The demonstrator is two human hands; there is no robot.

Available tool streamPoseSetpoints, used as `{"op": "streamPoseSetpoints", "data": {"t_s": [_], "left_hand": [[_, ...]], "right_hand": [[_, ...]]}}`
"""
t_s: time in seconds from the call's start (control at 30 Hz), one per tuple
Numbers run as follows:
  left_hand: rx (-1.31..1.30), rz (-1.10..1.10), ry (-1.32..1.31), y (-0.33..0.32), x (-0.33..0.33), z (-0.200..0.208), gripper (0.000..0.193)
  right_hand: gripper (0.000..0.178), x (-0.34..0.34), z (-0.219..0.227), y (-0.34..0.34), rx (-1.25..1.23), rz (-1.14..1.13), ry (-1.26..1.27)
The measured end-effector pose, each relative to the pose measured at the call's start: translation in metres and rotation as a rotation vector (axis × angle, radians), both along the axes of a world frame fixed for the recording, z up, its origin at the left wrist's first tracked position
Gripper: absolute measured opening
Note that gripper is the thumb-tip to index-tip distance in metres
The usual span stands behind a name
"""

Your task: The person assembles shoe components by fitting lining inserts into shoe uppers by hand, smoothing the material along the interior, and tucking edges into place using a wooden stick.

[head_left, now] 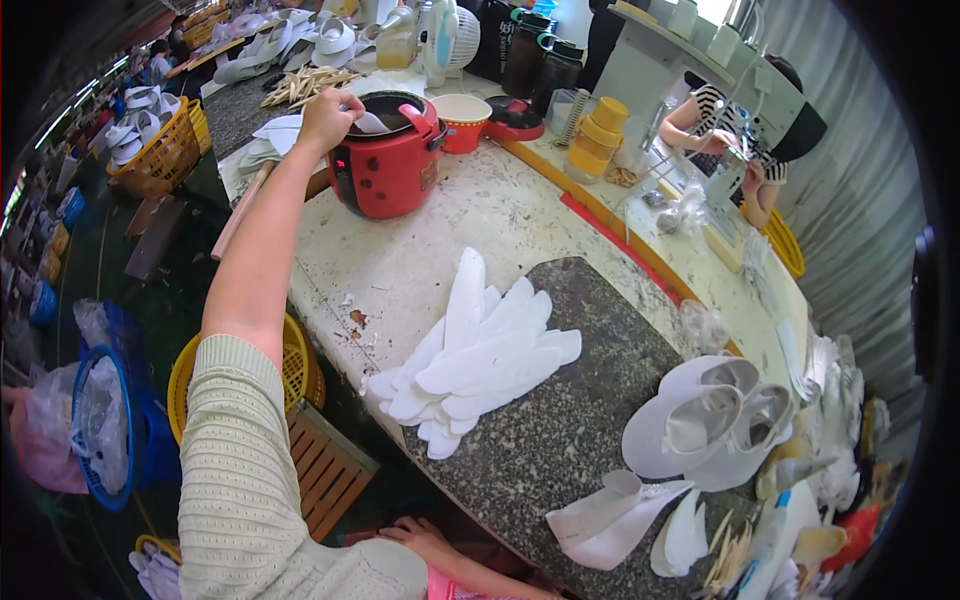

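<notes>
My left hand (328, 118) reaches to the far side of the table, its fingers pinched on a white flat piece (371, 122) that dips into the mouth of a red cooker-like pot (385, 178). The pot's contents are mostly hidden. My right hand (425, 543) rests low at the table's near edge, fingers laid out, with nothing seen in it. In front of me a fanned pile of white insole-shaped pieces (480, 350) lies partly on a dark speckled stone slab (570, 420).
White shoe uppers (690, 420) sit at the slab's right end. A red-and-white tub (463, 125), wooden sticks (310, 86) and a fan (450, 40) stand at the back. Across the table, a person's hands (735, 150) work at a machine. Yellow baskets (160, 160) are at the left.
</notes>
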State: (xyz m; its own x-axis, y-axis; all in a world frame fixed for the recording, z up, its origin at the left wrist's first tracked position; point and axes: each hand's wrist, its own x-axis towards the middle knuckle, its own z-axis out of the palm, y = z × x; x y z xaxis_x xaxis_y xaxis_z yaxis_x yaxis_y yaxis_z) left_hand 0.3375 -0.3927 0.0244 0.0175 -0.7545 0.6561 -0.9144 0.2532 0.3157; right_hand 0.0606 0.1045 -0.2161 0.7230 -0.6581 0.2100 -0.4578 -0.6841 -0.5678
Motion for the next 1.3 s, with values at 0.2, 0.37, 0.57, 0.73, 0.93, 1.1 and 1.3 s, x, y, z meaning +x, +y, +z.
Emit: {"op": "streamPoseSetpoints", "data": {"t_s": [0.2,0.37,0.57,0.73,0.93,1.1,1.3], "left_hand": [[0.501,-0.038,-0.251,-0.026,-0.015,0.026,0.019],[0.390,-0.025,-0.266,-0.045,-0.031,0.012,0.011],[0.605,-0.083,-0.364,-0.053,-0.040,0.013,0.013],[0.671,-0.129,-0.323,-0.040,-0.031,0.032,0.009],[0.246,-0.205,0.516,0.005,0.014,0.037,0.014],[0.084,-0.297,1.489,0.051,0.009,0.028,0.020],[-0.109,-0.421,1.119,0.146,-0.096,0.087,0.021]], "right_hand": [[0.038,-0.011,0.007,-0.014,0.141,0.114,0.117],[0.024,-0.013,-0.003,-0.012,0.204,-0.038,-0.018],[0.038,-0.024,-0.008,-0.022,0.179,0.180,0.018],[0.025,-0.022,0.023,-0.023,0.339,-0.014,-0.226],[0.020,-0.029,0.039,-0.019,0.414,-0.043,-0.309],[0.018,-0.038,0.090,-0.021,0.365,-0.019,-0.242],[0.010,-0.071,0.180,-0.036,0.223,-0.203,-0.395]]}}
